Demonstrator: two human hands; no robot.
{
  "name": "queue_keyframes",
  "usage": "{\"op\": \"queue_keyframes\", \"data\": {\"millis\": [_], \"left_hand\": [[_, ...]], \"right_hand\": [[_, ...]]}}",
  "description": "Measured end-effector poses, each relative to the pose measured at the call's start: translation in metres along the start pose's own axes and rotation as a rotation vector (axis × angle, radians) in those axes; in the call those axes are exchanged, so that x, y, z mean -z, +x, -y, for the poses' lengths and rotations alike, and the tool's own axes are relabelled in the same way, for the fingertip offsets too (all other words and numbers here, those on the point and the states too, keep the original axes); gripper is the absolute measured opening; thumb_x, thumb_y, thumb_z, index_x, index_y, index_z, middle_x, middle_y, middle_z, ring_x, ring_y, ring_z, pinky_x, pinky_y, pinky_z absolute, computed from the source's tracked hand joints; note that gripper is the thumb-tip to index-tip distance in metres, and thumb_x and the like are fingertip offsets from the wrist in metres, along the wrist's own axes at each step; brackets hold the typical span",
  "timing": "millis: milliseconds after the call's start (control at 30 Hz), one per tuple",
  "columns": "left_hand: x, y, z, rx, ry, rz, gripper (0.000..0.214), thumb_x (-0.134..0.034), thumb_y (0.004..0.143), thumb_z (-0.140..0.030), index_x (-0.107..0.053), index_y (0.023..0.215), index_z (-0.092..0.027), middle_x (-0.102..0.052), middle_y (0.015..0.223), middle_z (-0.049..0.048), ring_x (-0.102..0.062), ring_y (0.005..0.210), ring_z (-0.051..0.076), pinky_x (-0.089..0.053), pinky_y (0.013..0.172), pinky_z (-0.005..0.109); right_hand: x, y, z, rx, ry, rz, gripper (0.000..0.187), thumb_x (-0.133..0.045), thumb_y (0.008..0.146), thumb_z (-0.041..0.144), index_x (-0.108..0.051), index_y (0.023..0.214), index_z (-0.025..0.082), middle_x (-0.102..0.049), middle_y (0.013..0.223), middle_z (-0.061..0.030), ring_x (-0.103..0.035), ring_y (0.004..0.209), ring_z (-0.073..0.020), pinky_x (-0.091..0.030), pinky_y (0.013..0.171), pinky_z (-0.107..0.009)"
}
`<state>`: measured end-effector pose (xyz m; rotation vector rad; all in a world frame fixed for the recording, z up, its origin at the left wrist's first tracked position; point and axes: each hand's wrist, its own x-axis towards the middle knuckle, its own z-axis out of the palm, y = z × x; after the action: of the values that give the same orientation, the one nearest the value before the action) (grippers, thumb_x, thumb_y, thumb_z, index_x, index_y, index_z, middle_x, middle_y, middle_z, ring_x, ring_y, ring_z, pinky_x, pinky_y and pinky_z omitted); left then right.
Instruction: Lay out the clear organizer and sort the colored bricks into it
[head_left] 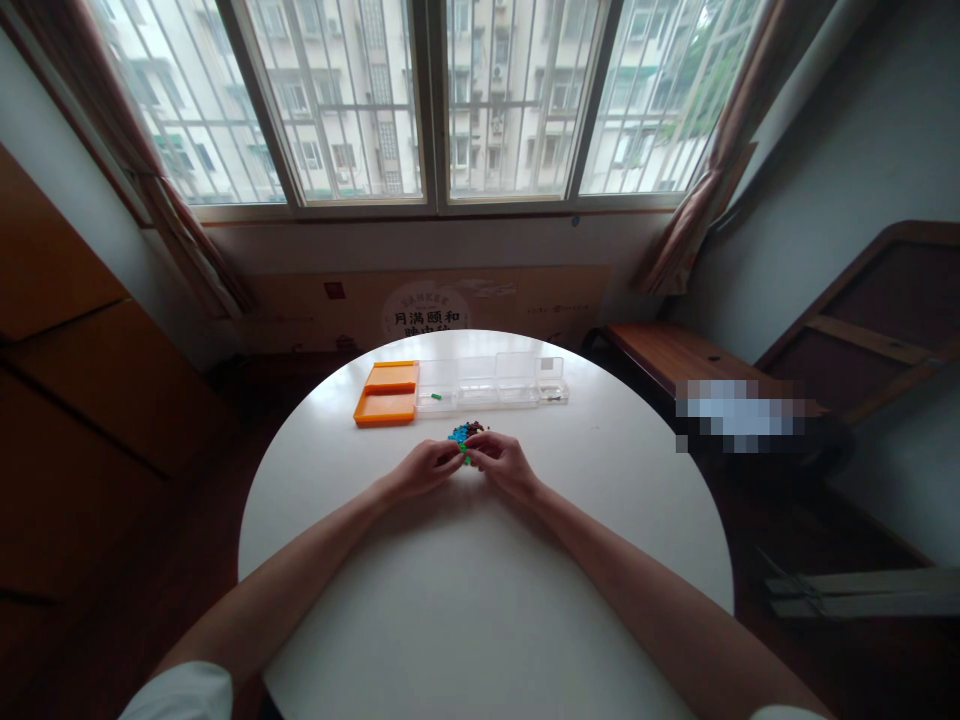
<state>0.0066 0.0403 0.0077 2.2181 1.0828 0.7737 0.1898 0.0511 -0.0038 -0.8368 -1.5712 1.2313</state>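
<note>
My left hand (429,466) and my right hand (508,464) meet over the white round table, fingertips nearly touching. Both are closed in a pinch around small green pieces (463,450), too small to tell their exact kind. Just beyond the fingers lies a small heap of blue and dark brown pieces (459,434), partly hidden by my right hand. Behind it stands a row of clear plastic compartment boxes (480,396) with lids raised. One compartment holds a green piece (436,397). Small dark bits sit in the rightmost one.
An open orange case (385,407) adjoins the clear boxes on the left. The round white table (480,620) carries everything. Beyond its far edge stands a printed cardboard panel (555,295) under the window. A wooden bench (675,350) is at the right, cabinets (67,400) at the left.
</note>
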Motion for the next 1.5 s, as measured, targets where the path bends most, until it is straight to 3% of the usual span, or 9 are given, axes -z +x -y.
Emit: {"op": "queue_keyframes", "data": {"millis": [233, 500, 667, 1000, 1233, 1500], "left_hand": [[0.000, -0.001, 0.001, -0.002, 0.023, -0.005, 0.033, -0.042, 0.089, -0.036, -0.058, 0.075, -0.011, -0.039, 0.057, -0.0048, -0.032, 0.053, 0.006, -0.026, 0.051, 0.017], [0.003, -0.001, -0.005, -0.002, -0.049, -0.013, 0.040, -0.038, 0.091, -0.041, -0.064, 0.086, -0.011, -0.059, 0.067, 0.0011, -0.049, 0.060, 0.010, -0.040, 0.060, 0.020], [0.002, -0.001, -0.006, -0.003, -0.062, -0.014, 0.043, -0.040, 0.090, -0.045, -0.066, 0.085, -0.011, -0.062, 0.069, 0.0019, -0.053, 0.063, 0.011, -0.042, 0.062, 0.020], [0.001, -0.001, -0.003, 0.001, -0.029, -0.027, 0.042, -0.043, 0.089, -0.046, -0.066, 0.085, -0.011, -0.057, 0.062, -0.0005, -0.046, 0.056, 0.008, -0.036, 0.054, 0.018], [-0.003, 0.000, 0.004, 0.003, -0.004, -0.039, 0.037, -0.043, 0.089, -0.042, -0.063, 0.085, -0.012, -0.044, 0.056, -0.0046, -0.032, 0.051, 0.006, -0.026, 0.049, 0.018], [-0.003, 0.000, 0.003, 0.022, -0.015, -0.067, 0.031, -0.045, 0.088, -0.042, -0.055, 0.082, -0.013, -0.040, 0.055, -0.0065, -0.030, 0.050, 0.005, -0.023, 0.048, 0.018]], "right_hand": [[-0.001, 0.000, 0.000, -0.001, -0.020, -0.003, 0.027, -0.071, 0.069, 0.039, -0.068, 0.083, 0.016, -0.064, 0.061, -0.0010, -0.058, 0.053, -0.0116, -0.046, 0.049, -0.023], [-0.001, -0.002, 0.001, -0.007, -0.003, 0.014, 0.029, -0.072, 0.069, 0.040, -0.065, 0.083, 0.015, -0.065, 0.063, -0.0020, -0.061, 0.057, -0.0133, -0.047, 0.050, -0.023], [-0.001, -0.002, 0.000, 0.013, 0.010, 0.012, 0.030, -0.071, 0.069, 0.042, -0.064, 0.081, 0.015, -0.064, 0.065, -0.0018, -0.061, 0.056, -0.0128, -0.046, 0.049, -0.023], [-0.001, -0.001, 0.001, -0.018, -0.003, 0.005, 0.032, -0.070, 0.069, 0.044, -0.064, 0.083, 0.015, -0.063, 0.064, -0.0013, -0.061, 0.057, -0.0134, -0.046, 0.048, -0.023], [-0.001, -0.001, 0.003, -0.024, -0.006, -0.010, 0.031, -0.070, 0.069, 0.043, -0.065, 0.083, 0.016, -0.062, 0.061, -0.0002, -0.060, 0.056, -0.0129, -0.046, 0.049, -0.023], [-0.001, -0.001, 0.005, -0.014, -0.020, -0.011, 0.026, -0.068, 0.071, 0.039, -0.065, 0.083, 0.016, -0.063, 0.063, -0.0004, -0.056, 0.053, -0.0109, -0.046, 0.050, -0.023]]}}
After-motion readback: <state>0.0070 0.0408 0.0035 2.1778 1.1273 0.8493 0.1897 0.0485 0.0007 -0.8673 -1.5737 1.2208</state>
